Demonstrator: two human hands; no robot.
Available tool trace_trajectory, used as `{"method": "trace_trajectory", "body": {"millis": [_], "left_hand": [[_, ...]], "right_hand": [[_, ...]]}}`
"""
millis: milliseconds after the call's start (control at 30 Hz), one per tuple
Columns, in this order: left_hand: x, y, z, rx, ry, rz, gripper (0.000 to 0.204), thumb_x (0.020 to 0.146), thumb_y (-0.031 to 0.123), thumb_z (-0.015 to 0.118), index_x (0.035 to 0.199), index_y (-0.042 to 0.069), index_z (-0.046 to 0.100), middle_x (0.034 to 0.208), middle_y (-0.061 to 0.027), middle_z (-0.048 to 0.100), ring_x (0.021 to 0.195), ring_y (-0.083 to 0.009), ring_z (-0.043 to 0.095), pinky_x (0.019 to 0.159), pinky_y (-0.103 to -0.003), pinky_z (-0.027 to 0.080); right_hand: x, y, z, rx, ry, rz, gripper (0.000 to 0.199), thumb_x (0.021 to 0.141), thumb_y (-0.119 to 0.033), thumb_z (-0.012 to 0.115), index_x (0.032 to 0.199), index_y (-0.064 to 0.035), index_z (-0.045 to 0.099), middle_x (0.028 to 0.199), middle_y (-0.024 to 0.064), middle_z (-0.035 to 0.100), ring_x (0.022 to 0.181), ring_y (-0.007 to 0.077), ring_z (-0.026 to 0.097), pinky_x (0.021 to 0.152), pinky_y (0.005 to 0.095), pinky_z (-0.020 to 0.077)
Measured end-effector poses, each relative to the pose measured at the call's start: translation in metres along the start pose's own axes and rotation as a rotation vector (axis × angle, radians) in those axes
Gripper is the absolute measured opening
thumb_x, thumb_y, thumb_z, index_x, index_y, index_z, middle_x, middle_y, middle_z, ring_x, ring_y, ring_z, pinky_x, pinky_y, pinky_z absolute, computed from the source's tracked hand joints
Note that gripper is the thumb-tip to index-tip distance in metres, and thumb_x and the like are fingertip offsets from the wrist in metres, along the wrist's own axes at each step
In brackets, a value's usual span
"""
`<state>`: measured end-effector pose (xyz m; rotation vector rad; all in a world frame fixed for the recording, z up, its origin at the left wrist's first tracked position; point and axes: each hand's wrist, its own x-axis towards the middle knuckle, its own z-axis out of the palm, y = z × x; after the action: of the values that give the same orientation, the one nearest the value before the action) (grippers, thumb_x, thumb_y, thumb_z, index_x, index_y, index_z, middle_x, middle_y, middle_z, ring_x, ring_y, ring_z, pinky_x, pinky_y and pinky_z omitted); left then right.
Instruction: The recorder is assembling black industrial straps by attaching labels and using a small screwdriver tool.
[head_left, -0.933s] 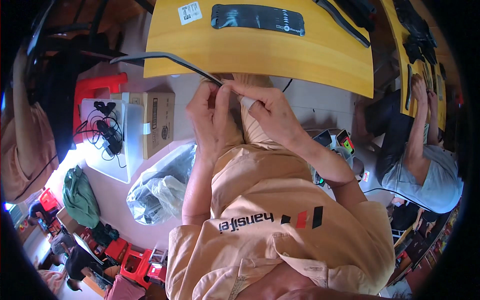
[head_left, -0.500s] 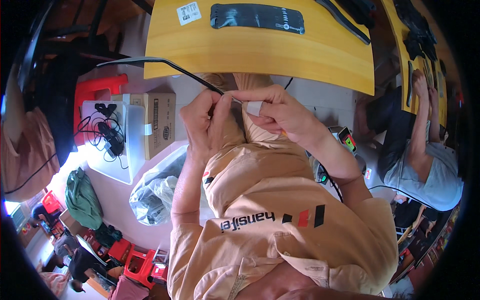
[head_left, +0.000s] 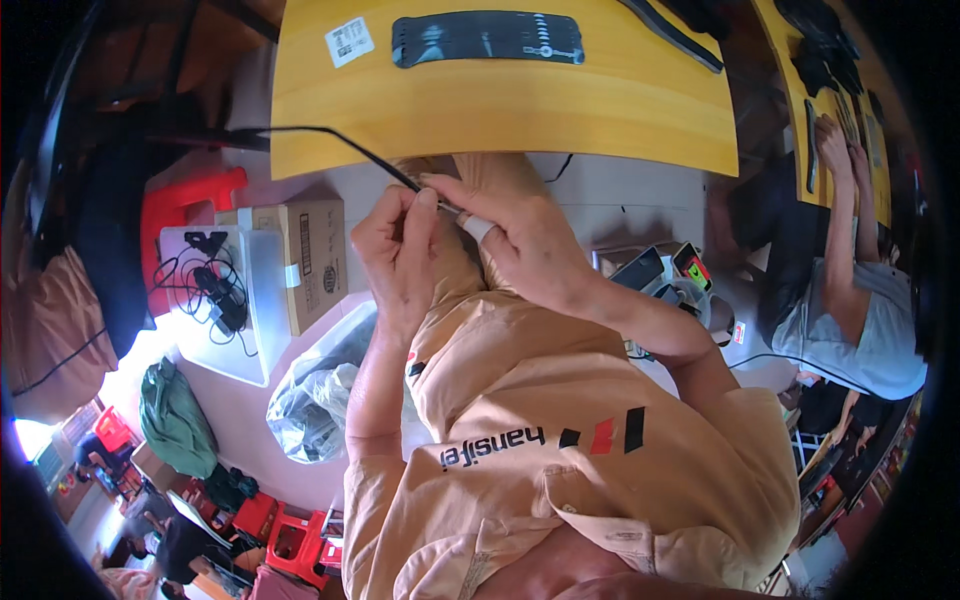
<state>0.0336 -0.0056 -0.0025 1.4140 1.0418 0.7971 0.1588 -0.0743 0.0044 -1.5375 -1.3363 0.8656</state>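
A long, thin black strip (head_left: 368,152) with a bend in it runs from between my hands out to the left, past the table's near edge. My left hand (head_left: 397,250) pinches its near end between thumb and fingers. My right hand (head_left: 530,240) meets it there, index finger stretched along the strip and the other fingers curled under. A whitish wrap (head_left: 476,229) sits on or beside a finger of the right hand. A small silvery piece shows between the two hands; its kind is hidden by the fingers. Both hands are above my lap, just short of the table.
The yellow table (head_left: 500,120) holds a dark flat package (head_left: 487,38), a white label (head_left: 349,42) and a black curved strip (head_left: 675,35). Left are a cardboard box (head_left: 318,265), a clear bin (head_left: 215,345) with cables and a plastic bag (head_left: 315,405). Another person (head_left: 850,320) works at right.
My right hand has turned over, its back now more toward me, and both hands have shifted slightly left in view. The strip's far end has tilted and looks thinner.
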Motion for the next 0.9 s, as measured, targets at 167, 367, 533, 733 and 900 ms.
{"method": "trace_trajectory", "body": {"millis": [167, 367, 533, 733, 900], "left_hand": [[-0.001, 0.0, 0.002, 0.096, -0.019, 0.073, 0.025, 0.086, 0.016, 0.054, 0.065, 0.004, 0.05, 0.054, 0.0025, 0.046, 0.046, -0.0021, 0.039, 0.04, -0.016, 0.029], [-0.003, -0.004, 0.001, 0.158, -0.067, 0.176, 0.025, 0.085, 0.014, 0.054, 0.063, 0.003, 0.049, 0.052, 0.0013, 0.046, 0.044, -0.0027, 0.039, 0.039, -0.017, 0.029], [-0.002, 0.0, 0.003, 0.086, -0.083, 0.111, 0.025, 0.085, 0.014, 0.054, 0.062, 0.004, 0.048, 0.049, 0.0005, 0.045, 0.039, -0.0033, 0.037, 0.037, -0.018, 0.028], [-0.004, 0.0, 0.002, -0.279, -0.059, -0.164, 0.024, 0.082, 0.013, 0.054, 0.061, 0.008, 0.043, 0.047, 0.002, 0.041, 0.037, -0.0045, 0.039, 0.032, -0.017, 0.026], [-0.003, 0.014, -0.034, -0.306, 0.383, -0.054, 0.021, 0.082, 0.016, 0.051, 0.064, 0.006, 0.042, 0.047, -0.0035, 0.044, 0.035, -0.0087, 0.04, 0.03, -0.019, 0.029]], "right_hand": [[-0.004, -0.001, 0.003, 0.014, 0.024, 0.052, 0.048, 0.074, 0.004, 0.047, 0.119, -0.0102, 0.05, 0.088, 0.0192, 0.061, 0.069, 0.0297, 0.059, 0.059, 0.0348, 0.047], [-0.004, 0.012, -0.011, 0.761, -0.142, 0.331, 0.05, 0.075, 0.005, 0.039, 0.122, -0.0054, 0.049, 0.06, 0.0, 0.046, 0.046, 0.0044, 0.034, 0.04, 0.0187, 0.0292], [0.004, 0.008, -0.031, 1.127, -0.313, 0.702, 0.05, 0.075, 0.001, 0.037, 0.123, -0.0074, 0.049, 0.054, -0.0045, 0.029, 0.043, 0.0014, 0.02, 0.037, 0.016, 0.0167], [0.002, 0.015, -0.03, 0.468, -0.334, 0.332, 0.047, 0.076, -0.001, 0.039, 0.121, -0.0057, 0.051, 0.058, -0.0003, 0.042, 0.045, 0.002, 0.031, 0.04, 0.0176, 0.0269], [-0.001, 0.031, -0.069, 0.037, 0.02, 0.094, 0.044, 0.075, 0.0, 0.04, 0.117, -0.0062, 0.053, 0.077, 0.0052, 0.053, 0.07, 0.0113, 0.048, 0.061, 0.0244, 0.0403]]}}
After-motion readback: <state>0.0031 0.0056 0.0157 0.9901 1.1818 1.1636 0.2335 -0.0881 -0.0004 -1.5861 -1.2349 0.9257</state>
